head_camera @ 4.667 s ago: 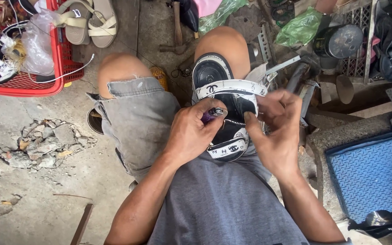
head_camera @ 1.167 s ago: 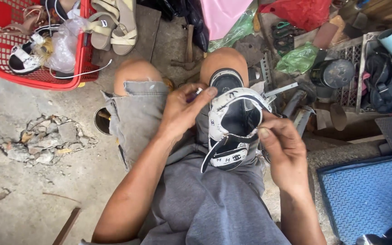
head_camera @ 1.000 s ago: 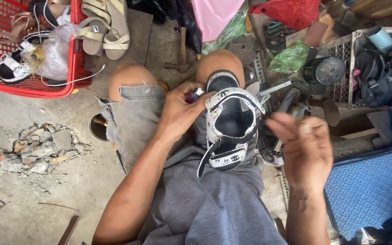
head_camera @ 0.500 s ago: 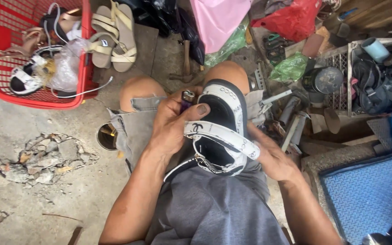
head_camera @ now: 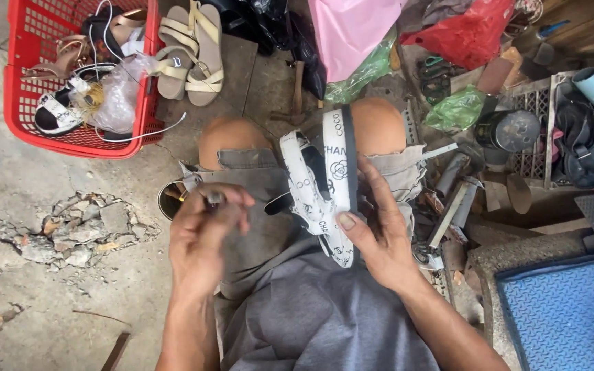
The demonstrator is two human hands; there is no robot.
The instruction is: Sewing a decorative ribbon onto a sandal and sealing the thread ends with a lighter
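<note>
A black and white sandal with printed straps lies tipped on its side across my lap, toe toward my knees. My right hand grips its heel end, thumb pressed on the white edge of the sole. My left hand is off the sandal, over my left thigh, fingers closed around a small dark tool whose tip shows between thumb and forefinger. Just beyond that hand a small round tin sits on the floor beside my leg.
A red basket of sandals stands at the upper left, with a beige pair beside it. Broken concrete lies at the left. Tools, bags and a crate crowd the right; a blue mat lies lower right.
The sandal has been turned from flat onto its side. My left hand has let go of it and pulled back to the left with the small tool; my right hand keeps its hold.
</note>
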